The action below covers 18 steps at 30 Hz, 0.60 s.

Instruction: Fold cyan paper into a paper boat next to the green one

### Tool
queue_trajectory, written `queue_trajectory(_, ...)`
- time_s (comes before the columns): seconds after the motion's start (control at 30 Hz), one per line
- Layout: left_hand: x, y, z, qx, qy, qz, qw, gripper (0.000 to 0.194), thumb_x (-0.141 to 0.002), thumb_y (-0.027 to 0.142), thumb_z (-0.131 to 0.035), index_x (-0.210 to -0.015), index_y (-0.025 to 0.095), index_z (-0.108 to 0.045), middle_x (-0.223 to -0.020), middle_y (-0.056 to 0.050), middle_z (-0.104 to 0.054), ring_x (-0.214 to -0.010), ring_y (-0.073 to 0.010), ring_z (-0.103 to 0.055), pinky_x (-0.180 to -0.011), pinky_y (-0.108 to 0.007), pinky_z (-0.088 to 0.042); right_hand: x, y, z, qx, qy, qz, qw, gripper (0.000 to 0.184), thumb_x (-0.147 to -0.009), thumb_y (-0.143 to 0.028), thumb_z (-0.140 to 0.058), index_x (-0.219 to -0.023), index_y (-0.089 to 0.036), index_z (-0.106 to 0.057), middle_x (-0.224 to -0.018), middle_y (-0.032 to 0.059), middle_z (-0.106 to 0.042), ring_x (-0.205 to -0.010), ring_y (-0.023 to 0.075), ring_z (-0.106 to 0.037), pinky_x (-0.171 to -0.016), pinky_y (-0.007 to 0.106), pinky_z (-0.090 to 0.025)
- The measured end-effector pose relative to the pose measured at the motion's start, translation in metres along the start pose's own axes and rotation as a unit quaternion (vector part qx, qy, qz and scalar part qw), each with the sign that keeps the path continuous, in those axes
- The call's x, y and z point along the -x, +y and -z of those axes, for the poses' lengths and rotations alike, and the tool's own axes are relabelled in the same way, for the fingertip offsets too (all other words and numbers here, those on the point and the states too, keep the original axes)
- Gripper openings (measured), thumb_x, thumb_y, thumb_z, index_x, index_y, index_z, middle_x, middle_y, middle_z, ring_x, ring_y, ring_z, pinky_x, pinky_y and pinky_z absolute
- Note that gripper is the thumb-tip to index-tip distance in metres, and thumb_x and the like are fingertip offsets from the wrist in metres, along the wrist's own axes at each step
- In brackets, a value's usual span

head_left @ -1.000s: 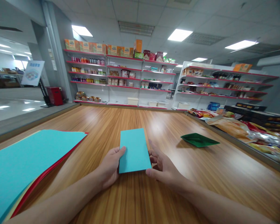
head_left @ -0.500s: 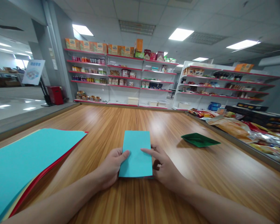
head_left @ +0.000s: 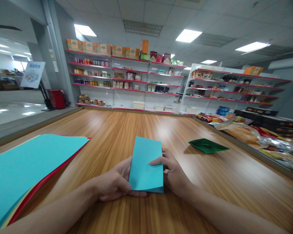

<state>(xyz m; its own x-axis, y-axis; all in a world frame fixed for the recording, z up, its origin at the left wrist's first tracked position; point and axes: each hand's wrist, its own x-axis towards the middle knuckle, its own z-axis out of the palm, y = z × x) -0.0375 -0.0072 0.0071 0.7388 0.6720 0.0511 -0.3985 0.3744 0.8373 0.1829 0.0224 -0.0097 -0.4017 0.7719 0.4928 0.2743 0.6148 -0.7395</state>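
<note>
A folded sheet of light blue paper (head_left: 146, 172) is held just above the wooden table (head_left: 107, 211), tilted slightly, its layers parted a little at the lower right corner. My left hand (head_left: 119, 182) supports it from the left, thumb at the lower left edge and fingers reaching underneath. From the right, my right hand (head_left: 173, 172) grips it, one finger lying across the top face and the others at or behind the edge. A dark green folded paper boat (head_left: 207, 146) rests on the table, right of my right hand.
At the left lies a stack of large paper sheets (head_left: 39, 159), blue on top with yellow and red beneath. Bagged snacks (head_left: 244, 133) and dark boxes (head_left: 266, 120) crowd beyond the table's right edge. Stocked shelves (head_left: 129, 78) stand behind the table's far edge.
The folded paper has shifted slightly right and tilted. My left hand has slid lower, its thumb off the top face and its fingers now showing beneath the lower edge.
</note>
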Motion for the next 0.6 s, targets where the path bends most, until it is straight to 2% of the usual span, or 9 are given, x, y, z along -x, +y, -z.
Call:
queue_trajectory(0.2, -0.0017, -0.0013, -0.0016, -0.002, -0.004, -0.002, 1.0, 0.093, -0.046, -0.012, -0.045, -0.13, 0.029, -0.045, -0.139, -0.008, -0.041, -0.121, -0.0335, -0.046, -0.09, -0.044, -0.047, 0.0006, 0.0055, -0.0029, -0.031, 0.018, -0.013, 0.999, 0.017, -0.07, -0.029, -0.072, -0.085, -0.022, -0.069, -0.115, 0.0074, -0.046, -0.106, 0.0243, -0.048, -0.088, 0.036, -0.042)
queue_trajectory(0.3, -0.0023, -0.0023, -0.0001, -0.003, 0.019, -0.014, 1.0, 0.09, -0.047, -0.011, -0.045, -0.128, 0.029, -0.046, -0.139, -0.007, -0.042, -0.12, -0.033, -0.047, -0.089, -0.045, -0.048, 0.0013, 0.008, -0.0052, -0.034, 0.023, -0.007, 0.999, 0.016, -0.069, -0.028, -0.072, -0.084, -0.023, -0.069, -0.113, 0.0072, -0.047, -0.105, 0.024, -0.048, -0.088, 0.036, -0.041)
queue_trajectory(0.43, -0.0022, -0.0028, 0.0029, 0.011, 0.02, 0.014, 1.0, 0.083, -0.051, -0.006, -0.045, -0.127, 0.026, -0.047, -0.133, -0.009, -0.047, -0.113, -0.0327, -0.053, -0.085, -0.047, -0.049, 0.0024, 0.009, -0.0072, -0.035, 0.032, 0.002, 0.999, 0.014, -0.071, -0.025, -0.07, -0.085, -0.022, -0.068, -0.115, 0.0068, -0.046, -0.107, 0.0231, -0.048, -0.089, 0.036, -0.041)
queue_trajectory(0.6, -0.0025, -0.0044, 0.0017, -0.011, 0.032, 0.011, 0.999, 0.082, -0.052, -0.009, -0.046, -0.126, 0.025, -0.046, -0.133, -0.01, -0.048, -0.113, -0.0305, -0.053, -0.087, -0.043, -0.048, 0.0028, 0.0065, -0.0049, 0.006, 0.017, 0.023, 1.0, 0.017, -0.07, -0.025, -0.072, -0.086, -0.022, -0.069, -0.114, 0.0074, -0.046, -0.108, 0.0232, -0.047, -0.092, 0.037, -0.039)
